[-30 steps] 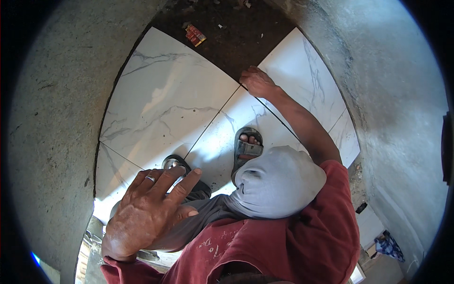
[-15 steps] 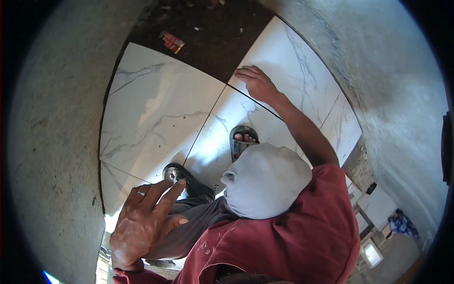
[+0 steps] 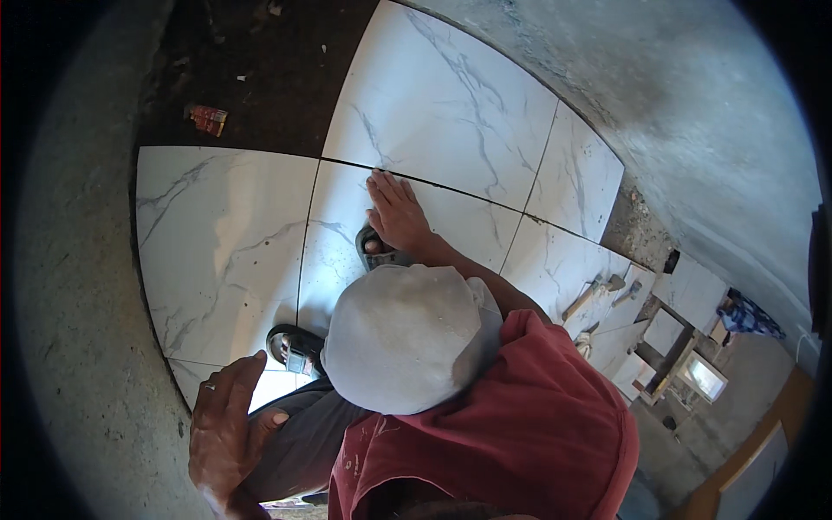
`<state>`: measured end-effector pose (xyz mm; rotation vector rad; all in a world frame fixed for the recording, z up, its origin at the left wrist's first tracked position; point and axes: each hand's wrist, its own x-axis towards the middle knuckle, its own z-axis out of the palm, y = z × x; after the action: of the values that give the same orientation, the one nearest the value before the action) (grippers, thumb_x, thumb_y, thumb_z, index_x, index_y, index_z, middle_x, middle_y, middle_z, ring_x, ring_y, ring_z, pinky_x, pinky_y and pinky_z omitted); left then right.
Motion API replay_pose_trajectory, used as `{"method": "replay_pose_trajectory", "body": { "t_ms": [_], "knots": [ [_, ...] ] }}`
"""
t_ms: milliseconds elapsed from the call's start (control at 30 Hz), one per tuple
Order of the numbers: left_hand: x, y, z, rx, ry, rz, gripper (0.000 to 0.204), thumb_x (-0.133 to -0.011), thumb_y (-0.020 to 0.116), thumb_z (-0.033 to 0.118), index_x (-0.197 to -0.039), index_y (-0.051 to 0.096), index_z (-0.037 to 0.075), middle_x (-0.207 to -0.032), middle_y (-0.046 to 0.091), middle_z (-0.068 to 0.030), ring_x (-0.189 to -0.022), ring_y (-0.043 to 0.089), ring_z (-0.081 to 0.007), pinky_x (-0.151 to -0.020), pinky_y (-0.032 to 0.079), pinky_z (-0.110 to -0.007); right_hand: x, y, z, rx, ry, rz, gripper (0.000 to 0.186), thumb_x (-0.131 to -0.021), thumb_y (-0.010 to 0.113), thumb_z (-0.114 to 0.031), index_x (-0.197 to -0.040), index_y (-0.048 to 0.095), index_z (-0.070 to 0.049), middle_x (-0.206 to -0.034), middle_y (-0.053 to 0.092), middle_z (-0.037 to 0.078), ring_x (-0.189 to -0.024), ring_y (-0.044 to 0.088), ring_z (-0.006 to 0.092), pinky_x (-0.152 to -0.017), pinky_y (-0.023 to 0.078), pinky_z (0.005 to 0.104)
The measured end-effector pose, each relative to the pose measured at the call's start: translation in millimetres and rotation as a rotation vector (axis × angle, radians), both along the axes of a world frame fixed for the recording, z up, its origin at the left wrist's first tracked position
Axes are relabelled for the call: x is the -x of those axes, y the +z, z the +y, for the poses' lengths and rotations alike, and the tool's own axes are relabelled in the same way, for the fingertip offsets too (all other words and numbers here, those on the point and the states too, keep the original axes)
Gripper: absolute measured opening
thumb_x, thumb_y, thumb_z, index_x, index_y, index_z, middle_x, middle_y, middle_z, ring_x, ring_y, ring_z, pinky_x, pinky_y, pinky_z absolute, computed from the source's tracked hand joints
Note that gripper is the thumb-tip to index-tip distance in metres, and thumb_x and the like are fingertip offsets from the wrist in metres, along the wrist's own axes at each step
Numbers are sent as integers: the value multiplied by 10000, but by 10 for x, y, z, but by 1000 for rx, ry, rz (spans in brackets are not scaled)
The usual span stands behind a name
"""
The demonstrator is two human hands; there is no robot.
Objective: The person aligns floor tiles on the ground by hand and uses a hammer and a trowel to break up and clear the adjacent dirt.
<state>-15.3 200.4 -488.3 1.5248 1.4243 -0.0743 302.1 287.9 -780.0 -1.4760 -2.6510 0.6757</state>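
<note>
Right hand (image 3: 397,212): I had it palm down over the near tile (image 3: 472,223), fingers out straight and grasping nothing. Its fingertips reached to the dark joint (image 3: 451,189). How firmly it pressed, if at all, I could not tell.
Left hand (image 3: 227,429): I held it before my dark grey trouser leg (image 3: 299,442), fingers loosely bent, thumb apart, a ring (image 3: 211,386) on one finger. Nothing was in its grasp; whether it touched the leg I could not tell.
Far tile (image 3: 442,95): It lay just across the joint from the near tile, white with grey veins, one edge along the foot of the right wall (image 3: 659,95).
Left tile (image 3: 225,243): It lay beside the near tile, a thin seam between them, its outer edge close to the left wall (image 3: 69,260).
Bare ground (image 3: 277,87): Dark brown, it bordered both the far tile and the left tile. A crumpled red and yellow wrapper (image 3: 208,120) lay on it among pale scraps.
Sandals (image 3: 299,354): Mine were dark; the right one was partly hidden behind my right hand.
Clothes: I wore a red shirt (image 3: 511,416). A pale grey cloth dome (image 3: 403,338) bulged in front of it; what it covered I could not tell.
Off to the right: Tools (image 3: 582,303) lay on more tiles, and a blue checked cloth (image 3: 750,315) was near the wall.
</note>
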Motion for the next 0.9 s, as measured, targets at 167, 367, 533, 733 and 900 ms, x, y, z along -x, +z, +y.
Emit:
{"method": "replay_pose_trajectory", "body": {
  "t_ms": [167, 367, 533, 733, 900],
  "knots": [
    [-37, 30, 0, 26, 11, 46, 634, -842, 515, 500, -1270, 454, 36, -1179, 536, -194, -1049, 528, -370, -893, 420, -449, -71, -15, -61, -49, 22, -61, 556, -840, 551, -314, -1290, 425, -12, -1400, 353, 157, -1298, 336, 306, -1038, 250, 551],
    [-53, -2, 54, 20, 8, 42, 630, -849, 506, 500, -1272, 453, 36, -1175, 535, -199, -1050, 524, -380, -897, 417, -450, -417, 12, -190, -41, -52, -180, 552, -848, 533, -331, -1287, 430, -13, -1409, 352, 134, -1308, 321, 306, -1041, 214, 574],
    [-69, -43, 89, -10, -11, 30, 622, -821, 544, 467, -1290, 445, 71, -1185, 538, -143, -1053, 522, -340, -887, 412, -432, -793, 119, -235, 65, -128, -266, 557, -845, 541, -302, -1300, 408, -7, -1415, 325, 155, -1325, 282, 314, -1043, 206, 574],
    [-72, 2, 160, 98, -3, 58, 631, -840, 521, 489, -1283, 444, 47, -1194, 527, -191, -1072, 511, -374, -920, 402, -437, -853, -22, 39, 42, -168, -220, 564, -840, 545, -245, -1318, 380, 5, -1413, 310, 188, -1315, 289, 345, -1042, 228, 557],
    [-13, 58, 123, 94, 25, 55, 586, -848, 543, 442, -1283, 443, 62, -1209, 525, -178, -1081, 509, -366, -925, 398, -437, -458, 0, 519, -97, -118, 36, 467, -822, 555, -162, -1238, 460, 26, -1299, 435, 190, -1196, 416, 357, -993, 334, 486]
  ]
}}
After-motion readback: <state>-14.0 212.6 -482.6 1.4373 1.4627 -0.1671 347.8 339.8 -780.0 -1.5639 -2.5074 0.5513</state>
